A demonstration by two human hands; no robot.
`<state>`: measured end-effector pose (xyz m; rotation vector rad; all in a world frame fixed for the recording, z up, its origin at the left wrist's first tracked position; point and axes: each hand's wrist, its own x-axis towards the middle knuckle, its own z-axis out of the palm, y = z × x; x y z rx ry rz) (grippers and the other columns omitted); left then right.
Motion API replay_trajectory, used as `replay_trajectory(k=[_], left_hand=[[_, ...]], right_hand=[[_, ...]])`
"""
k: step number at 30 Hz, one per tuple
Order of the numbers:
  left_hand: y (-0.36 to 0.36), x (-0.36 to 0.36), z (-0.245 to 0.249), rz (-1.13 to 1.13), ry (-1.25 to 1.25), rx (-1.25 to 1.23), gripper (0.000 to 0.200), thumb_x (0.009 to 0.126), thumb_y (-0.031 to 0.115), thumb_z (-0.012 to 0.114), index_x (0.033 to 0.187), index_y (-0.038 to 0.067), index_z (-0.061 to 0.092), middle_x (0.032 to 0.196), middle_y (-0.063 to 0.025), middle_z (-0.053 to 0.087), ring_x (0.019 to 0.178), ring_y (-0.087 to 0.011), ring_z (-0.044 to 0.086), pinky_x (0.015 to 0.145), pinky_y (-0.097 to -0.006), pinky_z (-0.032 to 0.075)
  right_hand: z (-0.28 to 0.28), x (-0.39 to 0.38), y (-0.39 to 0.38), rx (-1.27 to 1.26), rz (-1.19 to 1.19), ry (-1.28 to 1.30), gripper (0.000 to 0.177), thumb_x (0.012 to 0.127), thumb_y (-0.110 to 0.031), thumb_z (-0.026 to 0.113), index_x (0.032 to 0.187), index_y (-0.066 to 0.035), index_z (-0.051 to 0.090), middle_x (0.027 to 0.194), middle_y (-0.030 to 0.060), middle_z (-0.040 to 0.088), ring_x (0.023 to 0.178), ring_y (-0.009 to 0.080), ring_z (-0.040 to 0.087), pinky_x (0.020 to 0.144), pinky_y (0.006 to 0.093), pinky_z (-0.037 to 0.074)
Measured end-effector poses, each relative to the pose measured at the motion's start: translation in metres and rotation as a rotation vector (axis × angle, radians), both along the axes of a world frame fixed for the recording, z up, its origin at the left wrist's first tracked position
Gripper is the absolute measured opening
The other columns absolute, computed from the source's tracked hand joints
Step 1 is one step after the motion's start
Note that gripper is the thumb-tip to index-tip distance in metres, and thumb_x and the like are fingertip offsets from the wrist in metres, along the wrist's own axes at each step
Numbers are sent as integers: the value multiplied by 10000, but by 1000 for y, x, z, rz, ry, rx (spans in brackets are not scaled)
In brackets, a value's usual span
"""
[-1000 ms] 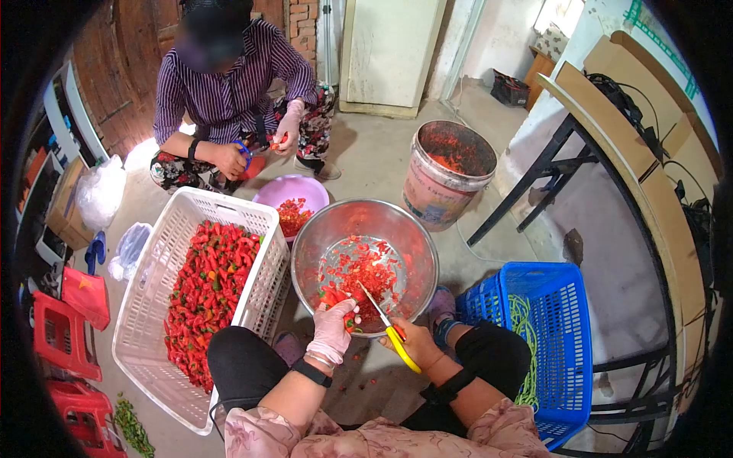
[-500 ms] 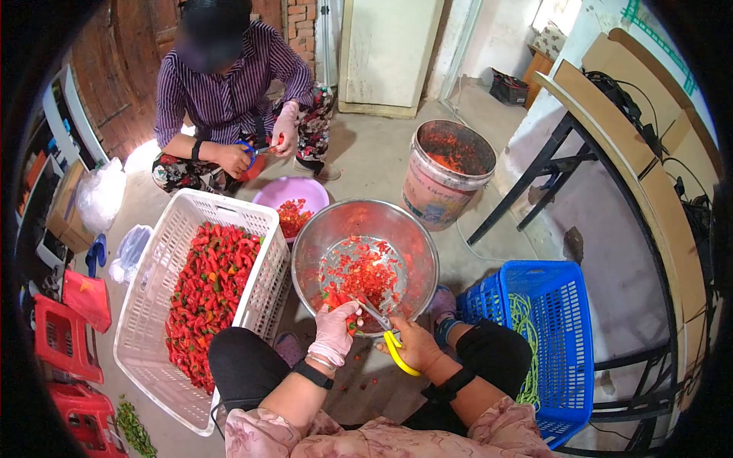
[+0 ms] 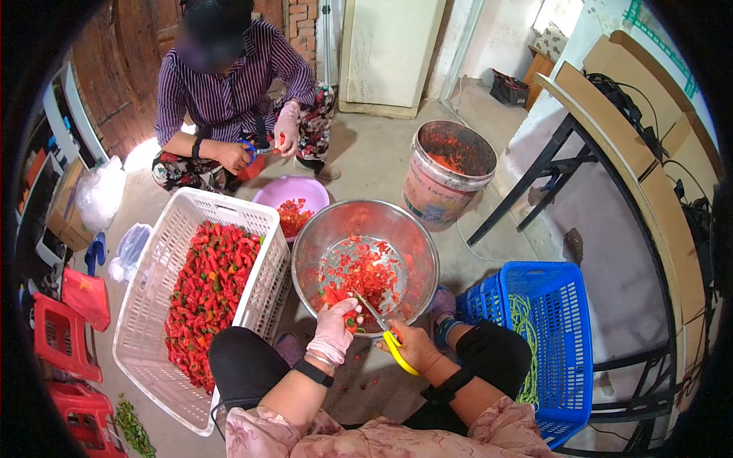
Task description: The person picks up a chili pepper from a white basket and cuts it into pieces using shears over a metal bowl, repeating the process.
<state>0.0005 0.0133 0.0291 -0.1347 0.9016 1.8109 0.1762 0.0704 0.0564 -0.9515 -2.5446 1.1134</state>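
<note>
My left hand, in a thin pale glove, is closed around several red chili peppers at the near rim of a steel basin. My right hand, bare, grips scissors with yellow handles. Their blades point up and left, beside the peppers in my left hand. Chopped red chili pieces lie on the basin floor. To the left, a white plastic crate holds a heap of whole red chilies.
Opposite, a person in a striped shirt cuts peppers with blue-handled scissors over a purple bowl. A stained bucket stands beyond the basin. At right are a blue basket and a table; red stools stand left.
The scissor blades have shifted slightly and look closer together, with their tips farther up and left. My left hand has tilted a little with the peppers.
</note>
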Motion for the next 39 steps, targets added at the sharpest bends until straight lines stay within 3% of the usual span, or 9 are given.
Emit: replay_trajectory(k=[5,7,10,19,23,25,28,35,39], left_hand=[[0,-3,-5,-8,-28,-18,133,760,-22,595,874,13,536,751,-77,582,635,-181,577,481,-293,468],[0,-5,-9,-53,-73,50,138,759,-24,594,880,13,536,760,-79,583,640,-185,578,485,-297,470],[0,-5,-8,-62,-59,86,137,757,-29,590,876,11,535,770,-85,584,644,-187,580,487,-298,471],[-2,-7,-2,-121,28,36,226,731,-73,579,930,14,517,803,-96,600,636,-195,587,466,-290,462],[-3,-2,7,-93,86,23,231,723,-74,587,926,15,518,801,-94,602,632,-188,587,460,-287,457],[-3,-1,12,-109,123,1,179,735,-53,574,897,12,537,755,-73,585,621,-175,569,462,-285,460],[-1,-4,8,-102,129,-9,186,729,-55,580,897,14,542,747,-71,585,613,-177,570,455,-286,459],[-1,-6,1,-83,94,-6,234,720,-72,596,924,21,528,779,-84,603,631,-178,587,453,-287,460],[0,-8,-3,-45,28,-23,219,728,-54,607,918,20,529,775,-79,598,621,-179,579,458,-285,460]], right_hand=[[-8,3,6,-71,-7,35,455,769,-305,678,1070,-17,496,764,160,591,699,236,605,633,321,464],[-21,5,9,-223,-15,169,435,810,-271,642,1107,-8,464,804,94,560,732,139,534,665,285,442],[-30,8,14,-353,104,154,423,838,-246,610,1132,1,433,840,44,499,759,106,462,681,259,418],[-27,6,11,-578,167,219,372,862,-237,575,1120,-8,436,819,17,456,734,100,418,664,245,394],[-22,7,9,-556,164,177,366,859,-219,581,1130,-14,445,819,15,460,748,92,421,671,235,393],[-21,6,9,-460,131,165,410,833,-275,616,1107,-11,462,802,48,537,734,107,499,673,253,427],[-18,6,8,-504,101,165,344,838,-203,615,1099,-20,485,800,7,487,737,84,445,671,225,401],[-17,5,7,-530,54,137,312,826,-207,631,1053,-25,521,776,3,514,717,80,465,661,227,411],[-15,4,5,-410,22,100,305,820,-230,636,1033,-36,538,769,5,536,706,77,482,651,229,419]])
